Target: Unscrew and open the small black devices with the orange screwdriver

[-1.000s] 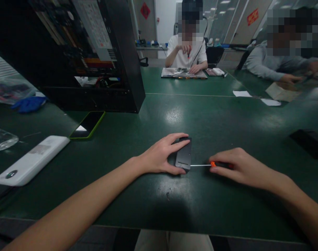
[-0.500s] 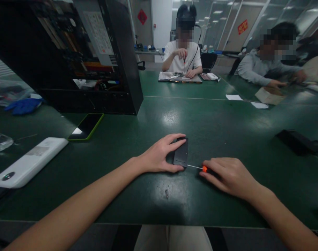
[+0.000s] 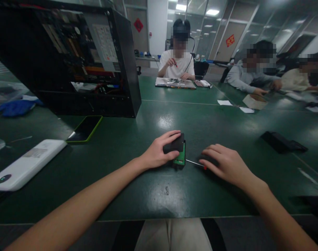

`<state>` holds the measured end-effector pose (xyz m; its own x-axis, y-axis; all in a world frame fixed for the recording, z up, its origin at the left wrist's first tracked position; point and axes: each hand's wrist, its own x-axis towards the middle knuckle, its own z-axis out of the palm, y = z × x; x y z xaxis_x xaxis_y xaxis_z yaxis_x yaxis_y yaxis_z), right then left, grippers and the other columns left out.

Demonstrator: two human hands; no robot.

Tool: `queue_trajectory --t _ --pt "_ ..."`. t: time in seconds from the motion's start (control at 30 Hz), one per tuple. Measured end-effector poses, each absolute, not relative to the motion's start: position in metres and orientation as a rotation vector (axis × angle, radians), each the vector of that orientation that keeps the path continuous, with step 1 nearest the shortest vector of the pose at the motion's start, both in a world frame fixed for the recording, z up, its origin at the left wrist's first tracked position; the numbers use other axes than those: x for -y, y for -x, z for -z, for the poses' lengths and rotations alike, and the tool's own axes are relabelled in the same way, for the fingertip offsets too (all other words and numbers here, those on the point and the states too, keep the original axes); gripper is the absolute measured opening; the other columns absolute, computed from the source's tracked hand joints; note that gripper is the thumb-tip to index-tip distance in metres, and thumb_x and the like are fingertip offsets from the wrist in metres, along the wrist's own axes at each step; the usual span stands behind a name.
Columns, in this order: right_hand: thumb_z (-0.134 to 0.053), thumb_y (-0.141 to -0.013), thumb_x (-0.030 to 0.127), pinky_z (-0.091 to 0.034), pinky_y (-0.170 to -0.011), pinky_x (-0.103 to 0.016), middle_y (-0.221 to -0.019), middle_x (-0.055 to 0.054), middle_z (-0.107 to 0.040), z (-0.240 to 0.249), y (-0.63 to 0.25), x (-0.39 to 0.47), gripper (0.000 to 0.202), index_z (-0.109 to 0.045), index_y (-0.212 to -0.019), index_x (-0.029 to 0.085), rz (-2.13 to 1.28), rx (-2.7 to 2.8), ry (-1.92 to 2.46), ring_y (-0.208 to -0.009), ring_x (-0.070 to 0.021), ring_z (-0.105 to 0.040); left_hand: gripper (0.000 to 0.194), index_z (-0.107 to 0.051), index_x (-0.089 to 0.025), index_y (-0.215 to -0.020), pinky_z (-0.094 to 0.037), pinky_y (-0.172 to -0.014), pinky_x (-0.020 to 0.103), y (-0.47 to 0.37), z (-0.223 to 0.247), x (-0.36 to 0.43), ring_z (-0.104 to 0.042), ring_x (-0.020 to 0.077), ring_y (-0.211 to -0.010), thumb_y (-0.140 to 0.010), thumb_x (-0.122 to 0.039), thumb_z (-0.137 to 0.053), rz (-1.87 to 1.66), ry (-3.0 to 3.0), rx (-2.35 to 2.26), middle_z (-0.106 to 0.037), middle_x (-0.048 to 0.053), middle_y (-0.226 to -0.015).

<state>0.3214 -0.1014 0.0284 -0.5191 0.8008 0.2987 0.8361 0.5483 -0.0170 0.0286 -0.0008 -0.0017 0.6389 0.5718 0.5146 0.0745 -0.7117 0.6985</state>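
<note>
The left hand [image 3: 161, 148] grips the black cover [image 3: 177, 142], fingers over its far side and thumb at its near side. A half-second ago that cover sat over the whole top of the box [image 3: 184, 162]; now it is out of line with it, and a green board [image 3: 180, 157] shows just beside the thumb tip. That suggests the cover is loose (lifted or slid, I cannot tell which).

The right hand [image 3: 224, 160] is curled low over the screwdriver [image 3: 194, 163], thumb by its red collar; whether the fingers still grip the handle, I cannot tell. The shaft points left from them, its tip right at the box's side.

Room seems easiest ahead of both hands, where the table [image 3: 200, 125] runs on, and nearer than the fingers, down to the table's front edge. Left of the left fingers lie the phone [image 3: 86, 128] and a white pack [image 3: 30, 164], with the tower [image 3: 127, 97] beyond; right of the right fingers, well apart, is a black object [image 3: 280, 141].
</note>
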Motion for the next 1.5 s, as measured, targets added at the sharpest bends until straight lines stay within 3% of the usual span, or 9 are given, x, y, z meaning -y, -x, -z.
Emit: queue_trajectory --t 0.17,0.23,0.37,0.47,0.63,0.77,0.87,1.07,1.5 --pt "-0.064 -0.100 0.054 -0.049 -0.113 -0.052 -0.150 -0.018 -0.054 -0.052 -0.282 0.073 0.066 -0.047 -0.152 0.017 0.077 2.458 1.217 -0.134 -0.0337 -0.056 0.069 -0.069 -0.016 -0.140 -0.044 -0.120 0.056 -0.031 0.001 -0.002 -0.060 0.0367 -0.139 -0.101 -0.070 -0.051 -1.091 -1.730 -0.559 -0.066 0.019 -0.147" --pt "-0.063 -0.102 0.046 -0.047 -0.117 -0.050 -0.154 -0.018 -0.050 -0.057 -0.266 0.056 0.063 -0.044 -0.155 0.018 -0.014 2.443 1.130 -0.139 -0.0319 -0.053 0.072 -0.072 -0.013 -0.133 -0.050 -0.115 0.055 -0.032 0.004 -0.005 -0.068 0.0364 -0.129 -0.100 -0.073 -0.050 -1.114 -1.493 -0.550 -0.072 0.020 -0.136" --pt "-0.055 -0.105 0.024 -0.054 -0.105 -0.046 -0.132 -0.015 -0.063 -0.059 -0.241 0.017 0.028 -0.067 -0.130 0.019 -0.150 2.320 1.032 -0.119 -0.0272 -0.064 0.079 -0.074 -0.011 -0.119 -0.059 -0.101 0.050 -0.031 0.006 -0.013 -0.077 0.0332 -0.108 -0.095 -0.081 -0.048 -1.161 -1.284 -0.606 -0.080 0.018 -0.113" --pt "-0.054 -0.103 0.017 -0.057 -0.096 -0.042 -0.115 -0.013 -0.070 -0.055 -0.229 -0.003 0.021 -0.074 -0.110 0.017 -0.207 2.320 1.002 -0.105 -0.0248 -0.068 0.078 -0.076 -0.009 -0.103 -0.064 -0.083 0.041 -0.022 0.000 -0.018 -0.079 0.0286 -0.087 -0.097 -0.080 -0.042 -1.092 -1.445 -0.768 -0.081 0.015 -0.091" --pt "-0.055 -0.103 0.019 -0.056 -0.102 -0.041 -0.123 -0.011 -0.073 -0.052 -0.235 -0.001 0.022 -0.076 -0.110 0.019 -0.338 2.470 0.912 -0.111 -0.0227 -0.070 0.048 -0.078 -0.013 -0.089 -0.053 -0.062 0.027 -0.003 -0.013 -0.030 -0.066 0.0175 -0.058 -0.098 -0.054 -0.055 -0.963 -1.856 -1.033 -0.068 0.002 -0.060" --pt "-0.046 -0.098 0.008 -0.051 -0.112 -0.045 -0.138 -0.009 -0.069 -0.056 -0.259 0.018 0.040 -0.072 -0.125 0.022 -0.458 2.540 0.912 -0.128 -0.0221 -0.065 0.039 -0.077 -0.013 -0.122 -0.049 -0.060 0.026 0.008 -0.014 -0.042 -0.065 0.0170 -0.058 -0.095 -0.030 -0.055 -0.837 -2.070 -1.217 -0.071 0.002 -0.065" --pt "-0.046 -0.085 -0.001 -0.045 -0.120 -0.048 -0.149 -0.008 -0.062 -0.057 -0.268 0.029 0.059 -0.067 -0.136 0.023 -0.505 2.578 0.961 -0.139 -0.0221 -0.057 0.036 -0.080 -0.017 -0.117 -0.051 -0.067 0.028 0.014 -0.014 -0.045 -0.071 0.0200 -0.070 -0.091 -0.024 -0.057 -0.661 -2.393 -1.368 -0.078 0.005 -0.079" --pt "-0.057 -0.085 0.005 -0.035 -0.128 -0.055 -0.157 -0.007 -0.056 -0.053 -0.264 0.035 0.065 -0.061 -0.146 0.024 -0.590 2.693 0.960 -0.152 -0.0265 -0.044 0.023 -0.083 -0.020 -0.093 -0.052 -0.072 0.033 0.019 -0.019 -0.038 -0.072 0.0264 -0.082 -0.088 -0.030 -0.063 -0.497 -2.603 -1.418 -0.079 0.008 -0.089" --pt "-0.068 -0.097 0.026 -0.046 -0.118 -0.049 -0.148 -0.009 -0.059 -0.052 -0.266 0.032 0.056 -0.056 -0.152 0.029 -0.651 2.657 1.036 -0.136 -0.0262 -0.057 0.047 -0.080 -0.017 -0.095 -0.051 -0.075 0.033 0.021 -0.015 -0.044 -0.072 0.0271 -0.091 -0.107 -0.045 -0.045 -0.499 -2.667 -1.481 -0.078 0.012 -0.098"
